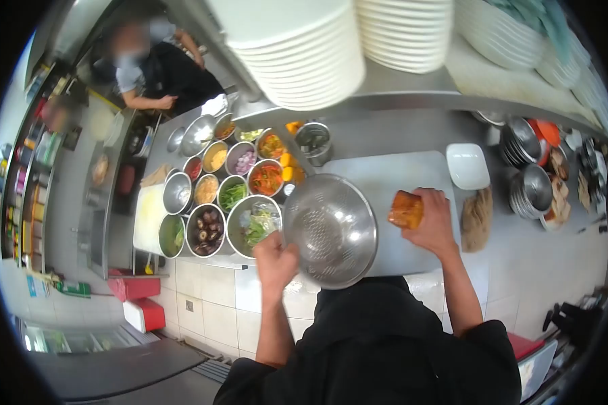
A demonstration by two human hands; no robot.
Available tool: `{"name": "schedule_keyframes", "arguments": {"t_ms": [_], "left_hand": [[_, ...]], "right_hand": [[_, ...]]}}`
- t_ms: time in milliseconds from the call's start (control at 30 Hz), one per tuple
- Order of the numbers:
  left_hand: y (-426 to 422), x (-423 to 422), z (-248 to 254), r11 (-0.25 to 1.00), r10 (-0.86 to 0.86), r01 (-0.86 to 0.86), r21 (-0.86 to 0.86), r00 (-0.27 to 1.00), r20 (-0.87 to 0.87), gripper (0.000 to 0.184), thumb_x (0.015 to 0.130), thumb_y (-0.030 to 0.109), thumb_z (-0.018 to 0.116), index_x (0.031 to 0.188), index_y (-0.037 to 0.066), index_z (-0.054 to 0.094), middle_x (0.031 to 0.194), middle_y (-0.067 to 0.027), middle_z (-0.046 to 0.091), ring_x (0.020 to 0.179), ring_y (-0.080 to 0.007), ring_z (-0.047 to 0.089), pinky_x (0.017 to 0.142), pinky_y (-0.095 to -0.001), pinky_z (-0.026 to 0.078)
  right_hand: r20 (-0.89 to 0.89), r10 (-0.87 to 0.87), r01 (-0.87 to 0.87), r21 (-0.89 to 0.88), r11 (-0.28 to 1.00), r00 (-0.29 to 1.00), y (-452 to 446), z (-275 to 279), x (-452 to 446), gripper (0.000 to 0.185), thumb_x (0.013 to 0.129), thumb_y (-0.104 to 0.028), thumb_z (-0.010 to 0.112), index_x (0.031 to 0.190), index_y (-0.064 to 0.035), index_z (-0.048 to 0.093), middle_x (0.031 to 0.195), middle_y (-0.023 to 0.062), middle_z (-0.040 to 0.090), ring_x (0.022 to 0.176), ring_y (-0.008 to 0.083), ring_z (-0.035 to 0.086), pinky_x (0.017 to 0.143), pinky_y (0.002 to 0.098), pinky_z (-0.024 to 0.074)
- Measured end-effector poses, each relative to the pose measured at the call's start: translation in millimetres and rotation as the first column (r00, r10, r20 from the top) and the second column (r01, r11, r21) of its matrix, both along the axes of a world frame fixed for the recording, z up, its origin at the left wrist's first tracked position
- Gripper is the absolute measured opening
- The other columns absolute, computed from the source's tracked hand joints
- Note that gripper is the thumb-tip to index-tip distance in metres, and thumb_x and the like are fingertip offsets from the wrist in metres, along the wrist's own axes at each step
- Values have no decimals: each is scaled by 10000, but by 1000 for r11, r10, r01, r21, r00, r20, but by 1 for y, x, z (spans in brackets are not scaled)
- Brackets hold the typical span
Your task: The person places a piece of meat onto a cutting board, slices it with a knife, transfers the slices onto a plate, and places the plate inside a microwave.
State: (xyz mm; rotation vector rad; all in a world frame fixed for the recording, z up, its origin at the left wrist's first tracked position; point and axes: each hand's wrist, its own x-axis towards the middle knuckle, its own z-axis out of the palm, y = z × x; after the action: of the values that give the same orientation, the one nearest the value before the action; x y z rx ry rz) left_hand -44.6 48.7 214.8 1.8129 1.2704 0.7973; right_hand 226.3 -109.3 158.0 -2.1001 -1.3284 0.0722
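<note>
My left hand (pixel 277 262) is closed on the left side of a metal colander (pixel 332 226), its perforated bowl tilted so that I look into it and see nothing inside. My right hand (pixel 431 224) grips a glossy orange-brown block (pixel 405 210) whose kind I cannot make out. The block is above a white cutting board (pixel 398 172), to the right of the colander. Just beyond my left hand stands a metal pot (pixel 232 233) with leafy greens and clear plastic in it.
Several metal pots of cut vegetables, among them dark mushrooms (pixel 206 229), crowd the left counter. On the right lie a white dish (pixel 467 167), a brown cloth (pixel 477 219) and stacked metal bowls (pixel 530 189). Stacked plates (pixel 297 61) sit overhead. A person (pixel 162 74) stands far left.
</note>
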Motion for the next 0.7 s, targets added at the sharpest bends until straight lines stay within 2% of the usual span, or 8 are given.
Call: {"name": "schedule_keyframes", "arguments": {"t_ms": [167,400,467,500,533,567,633,700], "left_hand": [[51,-121,51,963,238,-221,-154,965,107,169,637,-4,554,764,-77,639,620,-65,604,533,-117,526,492,-269,417],[209,-210,11,812,516,-553,-187,530,673,95,722,-23,596,814,-38,578,774,-118,589,683,-251,611,608,-384,523],[295,-243,-38,873,383,-487,-28,648,658,84,748,5,629,804,-27,575,760,-118,579,688,-251,608,590,-399,514],[330,-247,-58,701,397,-410,583,904,158,98,749,16,650,804,-15,575,752,-119,572,656,-247,597,572,-389,507],[368,-243,-65,852,446,-519,-66,654,611,99,761,31,653,796,-12,570,726,-112,560,606,-243,582,547,-379,502],[382,-212,-48,818,535,-483,-312,439,722,93,771,29,652,796,-12,572,706,-109,557,578,-249,571,536,-379,502],[429,-184,-59,779,591,-485,-397,358,723,73,775,17,640,803,-9,577,703,-117,557,611,-270,596,533,-371,505],[518,-212,-133,883,428,-468,-37,769,475,138,785,90,693,849,3,607,723,-133,616,648,-296,625,577,-402,512]], "right_hand": [[-17,-136,135,-63,989,991,14,-36,3,662,545,-155,773,1153,-66,525,1068,141,562,1030,356,508,884,451,392],[8,-169,167,-197,966,986,15,-53,-37,995,589,-294,850,1414,-65,343,1427,211,366,1312,413,349,1086,545,267],[65,-227,231,-62,971,972,13,-47,-40,960,640,-332,845,1425,-66,361,1471,209,352,1334,417,339,1075,556,286],[66,-238,242,-64,968,969,10,-52,-37,960,640,-332,845,1425,-66,361,1471,209,352,1334,417,339,1075,556,286],[69,-295,297,-20,955,953,6,-58,-33,847,667,-300,833,1372,-61,429,1436,209,400,1304,418,376,1060,542,314],[71,-355,355,22,935,932,0,-62,-31,736,693,-268,820,1320,-56,497,1401,210,448,1274,419,413,1044,528,343],[52,-431,431,-7,902,901,-13,-64,-30,605,717,-241,806,1232,-45,557,1349,212,495,1235,416,449,1026,513,366],[35,-523,525,-39,850,851,-25,-64,-35,475,741,-213,793,1144,-33,618,1298,214,542,1195,414,486,1007,498,389]]}}
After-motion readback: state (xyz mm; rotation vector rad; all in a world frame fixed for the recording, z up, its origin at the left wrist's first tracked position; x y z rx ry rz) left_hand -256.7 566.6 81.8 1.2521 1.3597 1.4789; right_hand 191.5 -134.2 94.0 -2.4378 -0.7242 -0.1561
